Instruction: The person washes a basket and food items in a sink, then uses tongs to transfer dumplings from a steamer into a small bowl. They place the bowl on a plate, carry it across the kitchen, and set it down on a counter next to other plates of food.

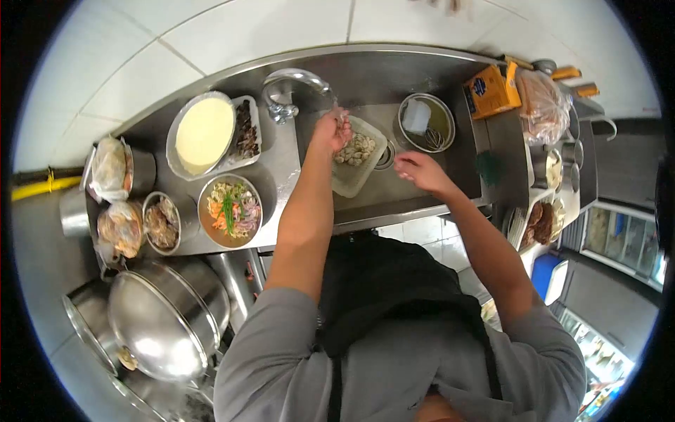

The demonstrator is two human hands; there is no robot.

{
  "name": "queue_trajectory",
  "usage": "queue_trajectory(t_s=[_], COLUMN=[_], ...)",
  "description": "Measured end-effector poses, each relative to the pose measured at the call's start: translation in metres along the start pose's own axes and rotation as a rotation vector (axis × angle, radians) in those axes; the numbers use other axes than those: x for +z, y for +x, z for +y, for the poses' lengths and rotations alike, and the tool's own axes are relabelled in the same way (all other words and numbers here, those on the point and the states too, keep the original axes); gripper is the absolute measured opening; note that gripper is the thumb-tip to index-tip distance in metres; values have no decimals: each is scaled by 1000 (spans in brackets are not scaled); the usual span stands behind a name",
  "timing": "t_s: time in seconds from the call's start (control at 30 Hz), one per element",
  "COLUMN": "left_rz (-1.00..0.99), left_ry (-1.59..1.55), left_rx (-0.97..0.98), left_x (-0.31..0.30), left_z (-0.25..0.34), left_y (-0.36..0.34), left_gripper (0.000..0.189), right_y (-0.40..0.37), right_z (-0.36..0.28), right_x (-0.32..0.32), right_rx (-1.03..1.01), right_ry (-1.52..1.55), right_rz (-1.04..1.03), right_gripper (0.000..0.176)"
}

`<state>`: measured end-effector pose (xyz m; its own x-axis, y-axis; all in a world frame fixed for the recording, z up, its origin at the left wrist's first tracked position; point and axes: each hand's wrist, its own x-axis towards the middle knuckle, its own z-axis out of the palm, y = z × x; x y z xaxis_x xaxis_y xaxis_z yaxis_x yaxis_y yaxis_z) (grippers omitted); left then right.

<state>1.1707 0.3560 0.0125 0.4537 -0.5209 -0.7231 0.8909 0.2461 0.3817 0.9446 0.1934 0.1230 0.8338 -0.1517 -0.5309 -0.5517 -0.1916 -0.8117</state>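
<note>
My left hand (335,129) is right under the spout of the curved metal faucet (301,76), its fingers curled in; what they hold, if anything, I cannot tell. Below it in the sink (394,198) sits a pale rectangular tub (349,186) with small whitish-brown pieces (356,150), which look like shellfish, in one part of it. To the right of the tub, my right hand (420,173) hovers over the sink near the drain (385,156), fingers loosely stretched out and nothing in them. A round metal pot (451,133) with a whisk (434,138) and liquid inside stands beyond that hand.
Left of the sink are a bowl of pale yellow liquid (204,133), a tray of dark pieces (247,130) and a bowl of cut vegetables (230,209). An orange box (490,93) and a bagged item (543,105) crowd the right edge. Large metal pots (158,320) stand lower left.
</note>
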Motion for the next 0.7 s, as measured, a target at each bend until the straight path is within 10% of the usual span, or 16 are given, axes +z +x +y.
queue_trajectory(t_s=[0.2,0.33,0.4,0.57,0.7], left_rz=[-13,-17,-1,77,185], left_ry=[1064,412,398,668,573], left_rx=[403,173,175,286,343], left_x=[42,31,26,24,45], left_z=[27,24,15,8,11], left_y=[-58,-74,-86,-49,-41], left_gripper=[24,23,23,23,40], right_y=[136,189,193,195,231], right_z=[31,47,55,57,130], right_x=[63,99,114,140,137], right_rx=[-221,-303,-499,-57,-453], right_ry=[-855,-1173,-1275,-1135,-1135], right_rz=[-122,-132,-38,120,224], right_gripper=[33,33,33,53,56])
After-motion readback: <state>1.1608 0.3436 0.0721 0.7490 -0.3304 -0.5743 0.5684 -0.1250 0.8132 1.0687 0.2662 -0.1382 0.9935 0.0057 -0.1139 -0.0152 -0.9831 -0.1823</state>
